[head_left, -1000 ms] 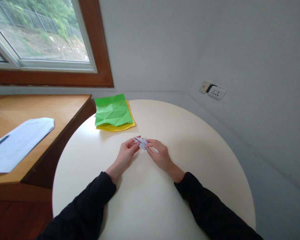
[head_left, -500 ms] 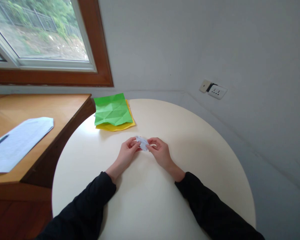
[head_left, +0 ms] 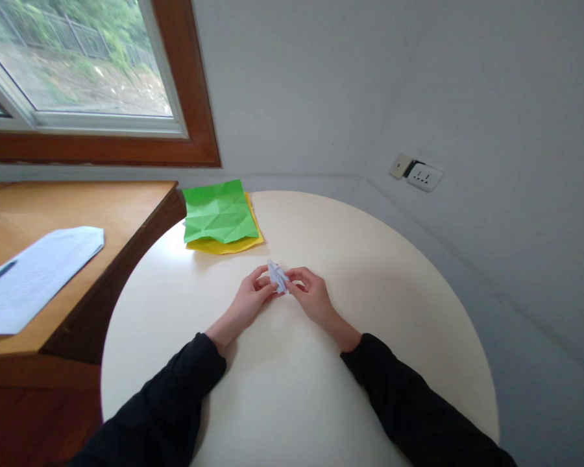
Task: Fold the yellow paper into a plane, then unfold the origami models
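Since the earlier frames the small white folded paper piece (head_left: pixel 277 277) has turned from lying flat and slanted between the fingers to standing more upright and bunched, while both hands have barely shifted on the round cream-coloured table (head_left: pixel 394 311). From the head view, the only one, the left hand (head_left: pixel 250 299) pinches the paper's left side between thumb and fingertips, and the right hand (head_left: pixel 311 298) pinches its right side in the same way; both grasp the piece, which sits just above the tabletop near the table's middle, a little toward 12 o'clock from the wrists. Judging by its compact, many-layered look, the folding seems well advanced, though the finished shape cannot be made out and more creases may remain. At about 11 o'clock from the hands, near the table's far edge, lies a creased green square paper sheet (head_left: pixel 219 212) on top of a yellow paper sheet (head_left: pixel 233 245), both unfolded flat and apart from the hands. At 9 o'clock, on the wooden desk (head_left: pixel 78 207) under the window (head_left: pixel 68 65), rests a printed white sheet (head_left: pixel 34 275) with a dark pen (head_left: pixel 0 273) on it. A white wall socket (head_left: pixel 422 176) sits at 2 o'clock.
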A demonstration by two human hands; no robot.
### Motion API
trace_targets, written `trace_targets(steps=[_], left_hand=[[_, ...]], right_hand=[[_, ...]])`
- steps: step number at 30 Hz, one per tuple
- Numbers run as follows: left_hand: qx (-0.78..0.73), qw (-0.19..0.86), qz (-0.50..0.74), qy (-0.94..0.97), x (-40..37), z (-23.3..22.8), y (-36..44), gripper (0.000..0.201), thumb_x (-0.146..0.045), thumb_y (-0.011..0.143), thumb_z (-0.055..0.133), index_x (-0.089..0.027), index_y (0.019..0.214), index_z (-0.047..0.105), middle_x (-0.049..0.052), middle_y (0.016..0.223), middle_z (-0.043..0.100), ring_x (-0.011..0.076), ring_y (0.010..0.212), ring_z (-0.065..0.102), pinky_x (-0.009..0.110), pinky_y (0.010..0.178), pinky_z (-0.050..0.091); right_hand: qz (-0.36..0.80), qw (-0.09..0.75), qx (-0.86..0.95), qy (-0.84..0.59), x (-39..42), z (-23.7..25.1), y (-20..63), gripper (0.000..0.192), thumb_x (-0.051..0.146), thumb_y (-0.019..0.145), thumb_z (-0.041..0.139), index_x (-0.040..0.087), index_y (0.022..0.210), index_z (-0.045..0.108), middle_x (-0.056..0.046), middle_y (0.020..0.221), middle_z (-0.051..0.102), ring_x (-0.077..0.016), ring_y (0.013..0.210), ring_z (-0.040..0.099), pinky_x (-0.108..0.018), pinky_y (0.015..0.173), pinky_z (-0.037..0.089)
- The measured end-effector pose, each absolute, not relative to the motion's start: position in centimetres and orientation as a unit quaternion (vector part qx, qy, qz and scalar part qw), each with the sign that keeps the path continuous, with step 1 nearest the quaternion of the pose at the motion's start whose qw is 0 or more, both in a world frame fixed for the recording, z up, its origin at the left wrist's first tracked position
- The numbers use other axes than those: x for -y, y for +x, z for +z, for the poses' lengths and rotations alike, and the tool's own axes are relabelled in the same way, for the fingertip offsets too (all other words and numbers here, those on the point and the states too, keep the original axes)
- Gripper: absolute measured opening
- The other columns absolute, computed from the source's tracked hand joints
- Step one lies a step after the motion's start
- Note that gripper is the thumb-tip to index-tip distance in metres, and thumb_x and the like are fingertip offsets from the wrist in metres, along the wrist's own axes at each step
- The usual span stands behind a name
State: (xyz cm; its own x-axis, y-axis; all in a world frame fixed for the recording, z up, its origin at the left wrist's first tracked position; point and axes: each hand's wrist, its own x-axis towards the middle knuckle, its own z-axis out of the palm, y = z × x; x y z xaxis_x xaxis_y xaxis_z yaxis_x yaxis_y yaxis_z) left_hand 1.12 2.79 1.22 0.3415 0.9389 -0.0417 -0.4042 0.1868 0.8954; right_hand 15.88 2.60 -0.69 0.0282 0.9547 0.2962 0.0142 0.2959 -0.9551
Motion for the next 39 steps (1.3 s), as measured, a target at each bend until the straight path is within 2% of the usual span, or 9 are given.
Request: trace_targets(steps=[7, 11, 15, 19, 25, 31, 39], left_hand=[[-0.321, 0.705, 0.48, 0.412, -2.8, 1.5, 1.1, 0.047, -0.036, 0.066, 0.075, -0.016, 0.104, 0.057, 0.006, 0.087, 0.069, 0.0182, 0.081, 0.065, 0.033, 0.079, 0.051], [-0.33, 0.696, 0.481, 0.418, -2.9, 1.2, 1.2, 0.046, -0.032, 0.066, 0.074, -0.016, 0.105, 0.056, 0.005, 0.084, 0.069, 0.0155, 0.076, 0.064, 0.03, 0.076, 0.05], [-0.34, 0.673, 0.476, 0.452, -2.8, 0.9, 1.4, 0.046, -0.023, 0.065, 0.071, -0.017, 0.108, 0.055, 0.002, 0.081, 0.067, 0.0139, 0.073, 0.063, 0.027, 0.072, 0.049], [-0.342, 0.628, 0.471, 0.517, -2.8, 0.9, 1.7, 0.043, -0.018, 0.064, 0.067, -0.016, 0.105, 0.056, 0.002, 0.086, 0.066, 0.014, 0.077, 0.062, 0.024, 0.069, 0.047], [-0.356, 0.583, 0.48, 0.551, -3.0, 0.3, 2.1, 0.033, -0.016, 0.064, 0.064, -0.014, 0.096, 0.058, -0.001, 0.075, 0.062, 0.0103, 0.065, 0.057, 0.022, 0.061, 0.045], [-0.407, 0.572, 0.513, 0.493, -3.1, 0.1, 1.9, 0.031, -0.019, 0.06, 0.066, -0.015, 0.09, 0.059, -0.001, 0.07, 0.063, 0.0111, 0.063, 0.057, 0.023, 0.06, 0.044], [-0.409, 0.645, 0.569, 0.304, -3.7, 0.6, 1.0, 0.034, -0.016, 0.056, 0.07, -0.015, 0.087, 0.057, 0.0, 0.069, 0.065, 0.0092, 0.061, 0.059, 0.021, 0.061, 0.045]], right_hand=[[0.421, 0.563, 0.567, -0.43, -2.5, -0.5, 15.9, 0.013, 0.024, 0.069, 0.065, 0.02, 0.081, 0.063, -0.002, 0.084, 0.062, -0.0149, 0.077, 0.06, -0.027, 0.064, 0.053], [0.422, 0.556, 0.58, -0.42, -2.4, -0.5, 15.8, 0.015, 0.023, 0.07, 0.064, 0.021, 0.085, 0.064, -0.002, 0.087, 0.06, -0.0136, 0.077, 0.059, -0.026, 0.064, 0.053], [0.406, 0.544, 0.617, -0.399, -2.3, -0.6, 15.7, 0.025, 0.019, 0.074, 0.059, 0.025, 0.097, 0.064, -0.004, 0.1, 0.057, -0.0143, 0.083, 0.057, -0.026, 0.062, 0.054], [0.323, 0.542, 0.665, -0.399, -2.3, -0.8, 15.8, 0.035, 0.012, 0.074, 0.057, 0.029, 0.105, 0.063, -0.005, 0.107, 0.054, -0.0176, 0.098, 0.054, -0.028, 0.067, 0.053], [0.13, 0.565, 0.7, -0.417, -2.2, -0.6, 16.1, 0.019, 0.014, 0.078, 0.061, 0.028, 0.088, 0.067, -0.004, 0.098, 0.056, -0.019, 0.097, 0.053, -0.04, 0.087, 0.047], [0.023, 0.56, 0.737, -0.378, -1.2, 0.8, 16.0, 0.019, 0.009, 0.078, 0.058, 0.026, 0.085, 0.064, -0.005, 0.096, 0.058, -0.0196, 0.093, 0.053, -0.035, 0.073, 0.049], [-0.002, 0.488, 0.826, -0.282, -0.5, 1.4, 15.9, 0.022, 0.004, 0.072, 0.052, 0.023, 0.083, 0.052, -0.004, 0.091, 0.067, -0.0183, 0.093, 0.061, -0.036, 0.078, 0.047]])
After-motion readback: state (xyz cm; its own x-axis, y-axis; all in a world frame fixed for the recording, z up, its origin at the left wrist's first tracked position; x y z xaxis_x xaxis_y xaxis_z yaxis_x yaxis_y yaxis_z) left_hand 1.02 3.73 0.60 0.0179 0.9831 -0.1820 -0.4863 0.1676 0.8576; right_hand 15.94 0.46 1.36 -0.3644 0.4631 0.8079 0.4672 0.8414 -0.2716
